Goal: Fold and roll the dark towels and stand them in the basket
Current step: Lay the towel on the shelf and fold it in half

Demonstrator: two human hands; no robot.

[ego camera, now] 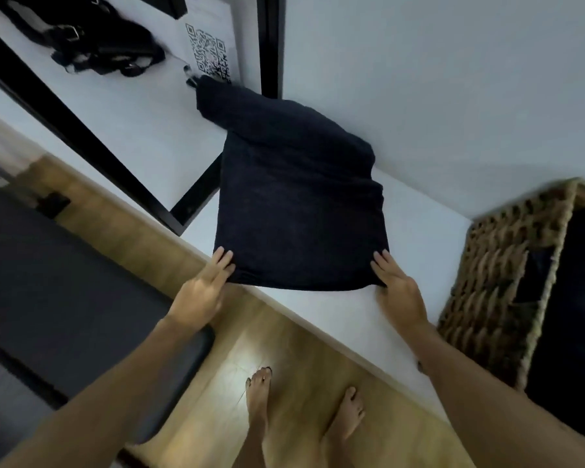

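Hands on the near edge, one at each corner! On the left, the left hand (206, 288) lies with fingers straight over the near left corner of the dark towel (298, 201), thumb hidden underneath, so whether it pinches the cloth I cannot tell. The towel itself lies folded into a long band on the white surface (321, 309), its near edge hanging just past the front lip and its far end bunched up against the wall (453, 79). Over on the right, the right hand (397, 285) mirrors the first: fingers flat and straight along the near right corner, pressing rather than clutching as far as can be seen.

By my reading this is the start of the roll. Doing it well calls for both corners turning over together, a tight first turn, and edges kept square so the roll does not cone. That lump at the far end wants smoothing first.

Further right stands the woven basket (487, 282), touching the wall, with something dark inside it.

Around the room: a black frame (81, 130) to the left, black straps (92, 45) and a sheet with a printed code (210, 52) beyond it, wooden floor (217, 383) below, bare feet (259, 393) planted on it.
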